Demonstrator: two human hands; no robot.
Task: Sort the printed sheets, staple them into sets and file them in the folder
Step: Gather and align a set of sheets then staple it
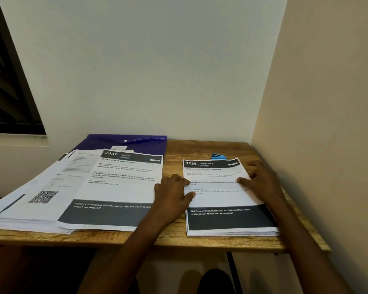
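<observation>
Purple folder (136, 143) largely hidden under sheets at its 6 o'clock. Blue stapler (218, 156) half covered by top edge of 1226 stack (221, 198). Small print on left sheets (51, 187) too blurred to be read. Forearms cut off at 6 o'clock frame edge.

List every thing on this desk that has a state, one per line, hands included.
Purple plastic snap folder: closed, partly under sheets.
Blue stapler: behind the right stack, untouched.
White printed sheet stack headed 1226: flat, squared, under both hands.
Sheet headed 2437: flat atop the loose left pile.
Left hand: fingers rest on the 1226 stack's left edge.
Right hand: rests on its right edge.
</observation>
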